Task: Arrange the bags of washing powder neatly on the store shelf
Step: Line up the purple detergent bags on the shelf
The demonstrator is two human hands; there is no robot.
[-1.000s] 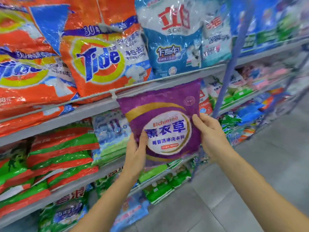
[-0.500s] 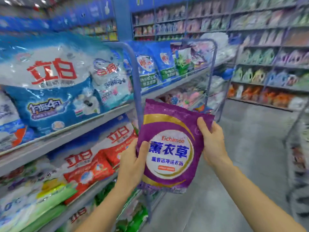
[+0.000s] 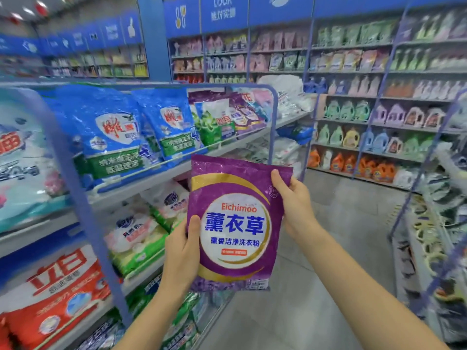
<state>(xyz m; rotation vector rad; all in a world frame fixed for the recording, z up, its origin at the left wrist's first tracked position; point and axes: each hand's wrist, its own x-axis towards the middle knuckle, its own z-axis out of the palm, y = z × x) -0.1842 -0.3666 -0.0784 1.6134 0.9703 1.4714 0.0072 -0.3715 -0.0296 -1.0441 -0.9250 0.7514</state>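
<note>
I hold a purple bag of washing powder (image 3: 235,223) upright in front of me, label facing me. My left hand (image 3: 182,251) grips its lower left edge, thumb on the front. My right hand (image 3: 294,198) grips its upper right edge, thumb over the front. The store shelf (image 3: 141,180) runs along my left, stocked with blue bags (image 3: 111,132), a green and white bag (image 3: 214,120) and purple bags (image 3: 242,114) on its upper tier. Red and white bags (image 3: 58,289) lie on a lower tier.
Blue metal frame posts (image 3: 83,205) divide the shelf sections. The aisle floor (image 3: 328,248) stretches ahead on the right. Detergent bottles (image 3: 353,162) fill a wall shelf at the back. Another rack (image 3: 429,248) stands at the right edge.
My view has swung right along the shelf, from the orange bags to the blue and purple ones farther down the aisle. Both hands keep the same grip on the purple bag.
</note>
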